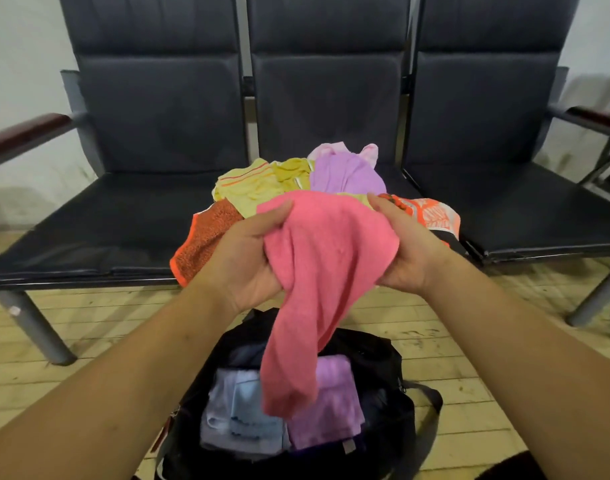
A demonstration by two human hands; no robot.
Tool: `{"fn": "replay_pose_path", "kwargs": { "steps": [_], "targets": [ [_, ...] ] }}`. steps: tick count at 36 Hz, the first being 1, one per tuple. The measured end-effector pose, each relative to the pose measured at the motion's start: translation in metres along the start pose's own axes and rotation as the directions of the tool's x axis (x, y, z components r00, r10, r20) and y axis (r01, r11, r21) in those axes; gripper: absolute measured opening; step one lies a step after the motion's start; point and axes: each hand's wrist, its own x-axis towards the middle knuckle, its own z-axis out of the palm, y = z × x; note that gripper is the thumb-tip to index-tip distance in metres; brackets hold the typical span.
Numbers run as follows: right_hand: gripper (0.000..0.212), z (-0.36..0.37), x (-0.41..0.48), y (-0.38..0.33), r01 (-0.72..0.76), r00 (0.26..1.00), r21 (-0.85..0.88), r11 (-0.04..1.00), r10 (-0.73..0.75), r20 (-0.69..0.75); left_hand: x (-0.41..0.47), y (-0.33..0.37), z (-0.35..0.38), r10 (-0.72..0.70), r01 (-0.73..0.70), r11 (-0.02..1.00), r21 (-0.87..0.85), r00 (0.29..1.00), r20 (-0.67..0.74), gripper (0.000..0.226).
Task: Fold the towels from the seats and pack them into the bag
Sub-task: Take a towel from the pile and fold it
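- Sitting right under both hands, the black bag (383,355) is open on the wood floor (89,341).
- Inside it lie a folded light blue towel (241,414), below the left hand (243,258), and a folded purple towel (334,410) touching it, more toward the right hand (411,251).
- Up above the bag, the left hand grips one side of the pink towel (317,289) with curled fingers. The right hand grips the other side.
- The pink towel is bunched up between the hands, and its long end hangs down over the bag.
- I think the step now is folding the pink towel. It is not folded yet.
- To do it well, each hand should find a corner and pull the towel flat. Then bring the corners together so the edges match. Lift the hanging end so it does not mess up the towels in the bag.
- Just past the hands, loose towels wait in a pile on the middle seat (328,98): an orange-brown towel (203,240) past the left hand, a yellow towel (248,185) and a lilac towel (345,174) farther off, and an orange-and-white towel (431,213) past the right hand.
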Motion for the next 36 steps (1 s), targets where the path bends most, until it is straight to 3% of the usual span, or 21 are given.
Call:
{"fn": "replay_pose_path", "kwargs": {
  "steps": [3,5,9,12,15,17,19,21,23,27,30,33,36],
  "targets": [
    [0.079,0.002,-0.008,0.005,0.006,0.973,-0.057,0.998,0.007,0.231,-0.001,0.005,0.005,0.024,-0.027,0.999,-0.034,0.996,-0.084,0.035],
    [0.082,0.007,-0.014,0.008,0.052,0.954,-0.163,0.985,-0.001,0.299,-0.002,0.008,0.005,0.004,-0.007,1.000,-0.021,0.992,-0.130,0.034],
    [0.048,0.009,-0.019,0.015,0.162,0.961,-0.259,0.952,-0.092,0.262,-0.002,0.019,-0.003,0.027,-0.022,0.999,0.030,0.984,-0.176,0.034],
    [0.044,0.008,-0.019,0.015,0.186,0.961,-0.183,0.965,-0.140,0.239,0.000,0.023,-0.014,0.045,-0.030,0.996,0.085,0.983,-0.180,0.039],
    [0.042,0.015,-0.022,0.012,0.236,0.954,-0.041,0.971,-0.224,0.198,-0.001,0.022,-0.022,-0.031,0.031,0.994,0.102,1.000,-0.004,0.045],
    [0.029,0.018,-0.022,0.009,0.241,0.956,0.071,0.968,-0.250,0.156,-0.006,0.019,-0.026,-0.147,0.123,0.967,0.224,0.985,0.093,0.048],
    [0.030,0.019,-0.024,0.006,0.226,0.958,0.144,0.963,-0.247,0.145,-0.010,0.015,-0.027,-0.229,0.175,0.875,0.451,0.971,0.067,0.041],
    [0.037,0.018,-0.023,0.003,0.213,0.966,0.143,0.966,-0.231,0.118,-0.013,0.010,-0.027,-0.206,0.156,0.807,0.569,0.978,0.024,0.028],
    [0.027,0.014,-0.021,0.000,0.198,0.978,0.078,0.977,-0.203,0.049,-0.012,0.008,-0.025,-0.141,0.131,0.860,0.492,0.990,-0.017,0.020],
    [0.021,0.005,-0.019,-0.004,0.113,0.992,-0.135,0.984,-0.121,-0.048,-0.010,0.008,-0.018,-0.072,0.084,0.953,0.290,0.996,-0.053,0.031],
    [0.028,0.002,-0.022,-0.007,0.081,0.995,-0.120,0.989,-0.074,0.063,-0.009,0.006,-0.010,-0.039,0.057,0.981,0.185,0.994,-0.099,0.036],
    [0.055,-0.004,-0.019,-0.007,0.078,0.983,-0.012,0.997,-0.074,0.168,-0.006,0.006,0.001,0.010,-0.008,1.000,0.020,0.997,-0.073,0.032],
    [0.065,-0.009,-0.016,0.002,0.045,0.979,-0.162,0.986,-0.011,0.202,-0.001,0.011,0.001,0.008,-0.012,0.999,-0.051,0.997,-0.071,0.039]
  ]
}}
